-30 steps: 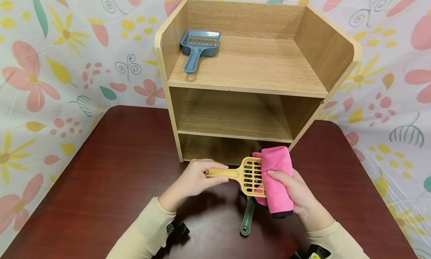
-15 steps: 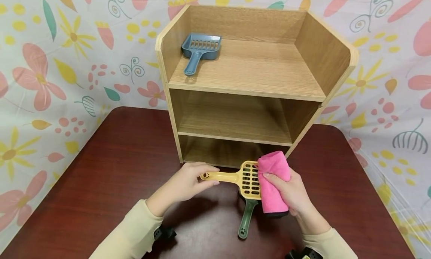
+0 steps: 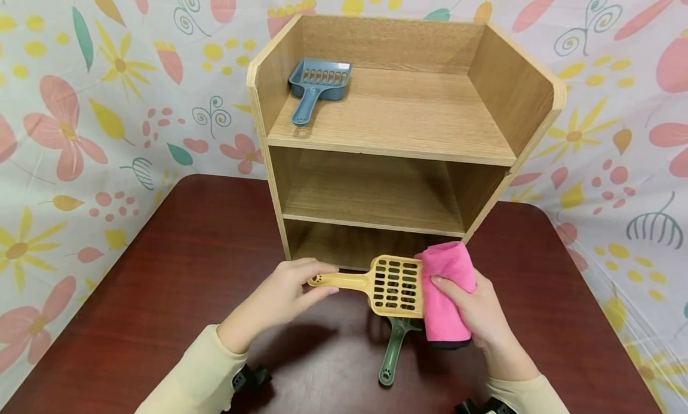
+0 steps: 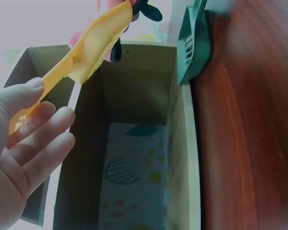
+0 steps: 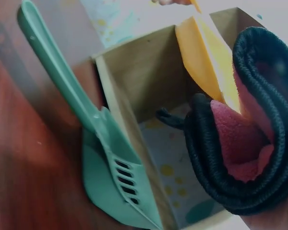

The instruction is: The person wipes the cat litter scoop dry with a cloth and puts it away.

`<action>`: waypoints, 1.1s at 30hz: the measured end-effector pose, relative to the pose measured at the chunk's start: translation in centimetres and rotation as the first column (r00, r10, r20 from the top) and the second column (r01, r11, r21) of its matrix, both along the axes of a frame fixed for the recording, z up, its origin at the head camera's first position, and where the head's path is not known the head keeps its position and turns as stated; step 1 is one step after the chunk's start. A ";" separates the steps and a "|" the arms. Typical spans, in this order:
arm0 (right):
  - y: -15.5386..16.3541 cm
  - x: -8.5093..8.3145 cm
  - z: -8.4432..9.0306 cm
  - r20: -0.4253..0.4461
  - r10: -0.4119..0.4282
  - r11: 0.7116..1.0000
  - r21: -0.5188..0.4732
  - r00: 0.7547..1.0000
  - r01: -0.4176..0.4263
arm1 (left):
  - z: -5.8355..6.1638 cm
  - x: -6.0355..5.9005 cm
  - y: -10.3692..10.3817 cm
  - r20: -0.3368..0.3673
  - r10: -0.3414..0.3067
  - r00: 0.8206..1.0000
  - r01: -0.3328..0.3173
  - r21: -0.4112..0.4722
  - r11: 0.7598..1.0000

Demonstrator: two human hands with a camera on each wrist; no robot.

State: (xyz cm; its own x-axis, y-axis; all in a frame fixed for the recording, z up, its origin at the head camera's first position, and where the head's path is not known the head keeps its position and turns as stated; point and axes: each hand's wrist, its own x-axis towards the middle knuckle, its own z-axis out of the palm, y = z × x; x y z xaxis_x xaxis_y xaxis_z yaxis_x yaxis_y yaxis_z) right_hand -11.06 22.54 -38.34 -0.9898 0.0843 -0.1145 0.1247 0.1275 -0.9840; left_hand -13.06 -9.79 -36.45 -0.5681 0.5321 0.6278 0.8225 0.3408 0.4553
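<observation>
1. No brand or writing can be read anywhere; the only marks are a small paw print at the handle end of the yellow scoop (image 3: 386,282) and another on the handle end of the green scoop (image 3: 395,351).
2. The left hand (image 3: 279,294) pinches the yellow scoop's handle near its end, thumb on top and fingers loosely curled beneath.
3. The right hand (image 3: 473,309) grips a folded pink cloth (image 3: 445,294), fingers curled round it, and presses the cloth against the far edge of the yellow scoop's slotted pan.
4. The yellow scoop is held in the air above the desk (image 3: 161,294), just in front of the wooden shelf (image 3: 398,133).
5. The green scoop lies on the desk beneath the yellow one, its pan towards the shelf's bottom opening.
6. A blue scoop (image 3: 314,88) rests on the shelf's top level, at the left.
</observation>
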 end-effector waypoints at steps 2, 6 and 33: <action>0.5 0.0 0.1 0.000 -0.017 1.000 -0.017 1.000 0.017 | 0.2 0.0 -0.4 0.001 0.011 1.000 -0.011 0.019 1.000; 1.4 0.2 0.5 -0.012 -0.027 0.999 -0.029 1.000 0.027 | 0.7 0.0 -1.1 -0.001 0.035 0.999 -0.035 0.064 0.997; 3.7 0.5 1.2 -0.064 0.070 0.969 -0.235 0.995 -0.083 | 8.5 -0.1 -0.9 -0.064 0.129 0.990 -0.105 0.296 0.949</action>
State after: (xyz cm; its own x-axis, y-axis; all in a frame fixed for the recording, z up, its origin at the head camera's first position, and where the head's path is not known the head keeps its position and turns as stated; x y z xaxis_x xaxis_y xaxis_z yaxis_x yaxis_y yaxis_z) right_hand -10.53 26.23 -37.11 -0.9976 -0.0151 -0.0673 0.0685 -0.1029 -0.9923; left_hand -13.20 -10.70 -27.97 -0.5555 0.2521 0.7924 0.8234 0.2994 0.4820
